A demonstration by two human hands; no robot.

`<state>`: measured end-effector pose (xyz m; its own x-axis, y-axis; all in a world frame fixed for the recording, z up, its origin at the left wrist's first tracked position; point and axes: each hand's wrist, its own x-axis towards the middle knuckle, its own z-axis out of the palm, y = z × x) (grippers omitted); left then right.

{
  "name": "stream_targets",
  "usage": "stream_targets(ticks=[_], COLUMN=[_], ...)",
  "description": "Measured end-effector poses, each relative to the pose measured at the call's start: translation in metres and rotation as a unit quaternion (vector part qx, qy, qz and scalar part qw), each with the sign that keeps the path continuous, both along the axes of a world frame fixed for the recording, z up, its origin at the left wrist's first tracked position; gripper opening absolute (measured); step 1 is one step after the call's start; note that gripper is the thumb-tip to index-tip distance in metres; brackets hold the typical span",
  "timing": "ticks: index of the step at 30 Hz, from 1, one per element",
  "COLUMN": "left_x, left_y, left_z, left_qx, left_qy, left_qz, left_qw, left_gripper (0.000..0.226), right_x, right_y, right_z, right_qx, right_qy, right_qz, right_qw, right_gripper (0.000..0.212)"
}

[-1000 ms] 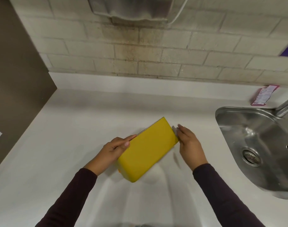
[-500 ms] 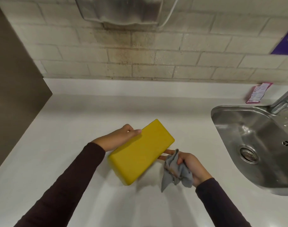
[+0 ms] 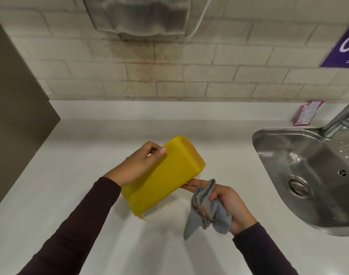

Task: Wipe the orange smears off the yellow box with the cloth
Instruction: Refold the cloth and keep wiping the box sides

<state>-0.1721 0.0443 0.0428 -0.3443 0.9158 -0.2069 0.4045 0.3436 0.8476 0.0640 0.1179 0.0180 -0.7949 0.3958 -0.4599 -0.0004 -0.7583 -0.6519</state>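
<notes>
The yellow box point(image 3: 163, 177) tilts diagonally, its smeared end up and away.

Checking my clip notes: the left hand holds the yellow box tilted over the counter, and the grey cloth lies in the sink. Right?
No. The head view shows the grey cloth bunched in the right hand, not in the sink. The left hand does hold the yellow box tilted over the counter.

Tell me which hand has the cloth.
The right hand, the one nearer the sink: it grips the bunched grey cloth. The left hand holds only the yellow box.
</notes>
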Motion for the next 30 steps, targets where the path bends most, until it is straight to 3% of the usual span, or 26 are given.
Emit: stream_targets(ticks=[8,15,23,27,30], left_x=[-0.001,-0.011,-0.029,-0.038,-0.041], left_y=[-0.030,-0.051,-0.083,-0.096,-0.104], left_z=[-0.004,-0.005,-0.007,-0.018,-0.026], left_qx=[0.120,0.163,0.211,0.232,0.242], left_qy=[-0.054,-0.094,-0.093,-0.058,-0.062], left_qz=[0.121,0.151,0.165,0.158,0.146], left_qw=[0.984,0.971,0.959,0.958,0.957], left_gripper=[0.043,0.025,0.076,0.093,0.097], right_x=[-0.024,-0.040,-0.066,-0.075,-0.066], right_y=[-0.023,-0.037,-0.052,-0.062,-0.055], right_z=[0.013,0.020,0.012,0.005,0.005], right_qx=[0.169,0.184,0.165,0.111,0.135], right_qy=[-0.014,0.011,0.018,0.025,-0.005], right_qz=[0.066,0.136,0.173,0.205,0.206], right_qw=[0.983,0.974,0.971,0.972,0.969], right_gripper=[0.053,0.064,0.055,0.051,0.040])
